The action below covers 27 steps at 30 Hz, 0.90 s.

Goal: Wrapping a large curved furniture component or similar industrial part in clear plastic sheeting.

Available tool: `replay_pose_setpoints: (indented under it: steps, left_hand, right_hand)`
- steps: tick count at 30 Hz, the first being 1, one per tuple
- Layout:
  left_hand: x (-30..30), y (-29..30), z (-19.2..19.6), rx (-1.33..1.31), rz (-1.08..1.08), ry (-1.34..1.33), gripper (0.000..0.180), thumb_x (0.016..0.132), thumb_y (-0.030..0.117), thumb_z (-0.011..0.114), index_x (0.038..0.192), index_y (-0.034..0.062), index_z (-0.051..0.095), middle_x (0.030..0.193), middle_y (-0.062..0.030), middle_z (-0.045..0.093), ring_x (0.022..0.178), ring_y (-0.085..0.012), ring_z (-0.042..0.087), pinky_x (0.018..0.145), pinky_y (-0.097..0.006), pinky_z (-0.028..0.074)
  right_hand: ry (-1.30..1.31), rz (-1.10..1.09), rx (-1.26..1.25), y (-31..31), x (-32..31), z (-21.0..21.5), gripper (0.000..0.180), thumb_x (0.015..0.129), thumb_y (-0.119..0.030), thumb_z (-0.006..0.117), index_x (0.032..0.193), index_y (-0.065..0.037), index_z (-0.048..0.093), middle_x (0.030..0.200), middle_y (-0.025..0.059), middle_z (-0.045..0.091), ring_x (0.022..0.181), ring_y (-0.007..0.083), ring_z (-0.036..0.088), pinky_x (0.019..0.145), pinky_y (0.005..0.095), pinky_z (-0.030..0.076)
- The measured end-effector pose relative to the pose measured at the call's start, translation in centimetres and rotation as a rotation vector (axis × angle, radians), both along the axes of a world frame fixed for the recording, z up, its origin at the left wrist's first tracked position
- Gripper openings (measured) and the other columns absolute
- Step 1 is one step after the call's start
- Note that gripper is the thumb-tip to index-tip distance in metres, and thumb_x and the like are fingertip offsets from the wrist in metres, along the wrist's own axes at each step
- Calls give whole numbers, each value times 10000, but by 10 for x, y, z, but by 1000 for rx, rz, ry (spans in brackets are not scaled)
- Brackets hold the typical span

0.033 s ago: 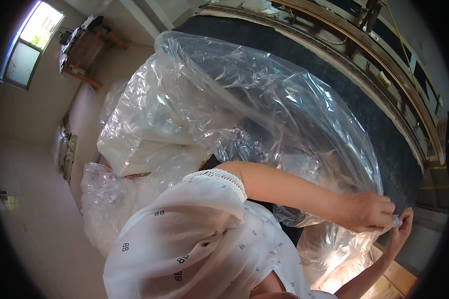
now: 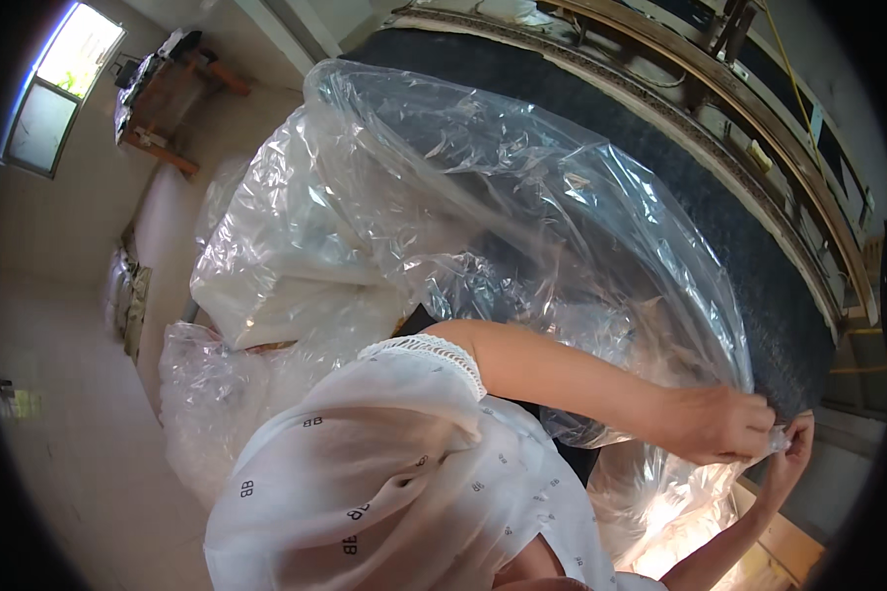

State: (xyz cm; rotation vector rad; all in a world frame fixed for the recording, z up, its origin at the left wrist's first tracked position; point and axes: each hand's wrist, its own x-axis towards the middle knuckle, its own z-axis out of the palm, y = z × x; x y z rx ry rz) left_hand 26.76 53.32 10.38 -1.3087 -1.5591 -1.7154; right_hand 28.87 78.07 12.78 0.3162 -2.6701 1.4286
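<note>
A large sheet of clear plastic film (image 2: pixel 522 167) lies in wrinkles over a dark tabletop (image 2: pixel 788 286). My left arm reaches across to the far right, and my left hand (image 2: pixel 724 424) is closed on the film near its right edge. Close beside it, my right hand (image 2: pixel 798 443) pinches a small gathered bit of the same film. Between the two hands the film is bunched up. The tips of my left fingers are partly hidden.
Beyond the dark top runs a long wooden rail (image 2: pixel 739 108) with a frame. More crumpled film (image 2: pixel 217 394) hangs at the left. A wooden bench (image 2: pixel 158 108) with things on it stands by a window (image 2: pixel 64 84). A bright glow lights film at the lower right.
</note>
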Motion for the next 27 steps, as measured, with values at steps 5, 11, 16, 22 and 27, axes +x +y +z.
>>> replay_pose_setpoints:
  steps: [5, 11, 16, 22, 27]
  left_hand:
    - [34, -33, -22, -118, -83, 87, 128, 708, 43, 579, 722, 33, 452, 697, -67, 406, 655, -235, 481, 455, -327, 360]
    - [51, -105, -42, -117, -53, 54, 113, 730, 33, 574, 827, 30, 515, 696, -55, 410, 633, -224, 473, 467, -322, 374]
    - [80, -169, -75, -231, 9, 7, 171, 738, 51, 593, 905, 34, 562, 770, -49, 499, 672, -219, 513, 499, -311, 408]
    - [93, -277, -62, -513, 677, -32, 176, 717, 62, 634, 891, 85, 620, 839, -50, 595, 728, -222, 581, 609, -328, 477]
    - [118, -387, 0, -424, 1447, -26, 113, 752, -5, 580, 839, 64, 564, 815, -80, 568, 749, -240, 535, 677, -329, 429]
  right_hand:
    - [-107, 89, 162, -47, 15, 21, 431, 564, -210, 759, 687, -68, 371, 742, 7, 281, 683, 131, 304, 635, 216, 250]
    - [-335, 356, 111, -88, 20, 25, 374, 512, -244, 776, 621, -36, 486, 650, 7, 391, 624, 126, 373, 558, 241, 285]
    - [-754, 470, 201, -144, 28, 13, 179, 661, -74, 702, 641, 8, 544, 587, 21, 464, 568, 83, 432, 529, 239, 331]
    - [-1138, 660, 146, -171, 52, -33, 128, 770, -119, 666, 783, 5, 638, 680, 17, 598, 651, 61, 506, 598, 223, 416]
    - [-1110, 674, 184, -176, 56, -33, 135, 754, -106, 682, 811, 0, 623, 672, -13, 583, 656, 48, 494, 603, 217, 415]
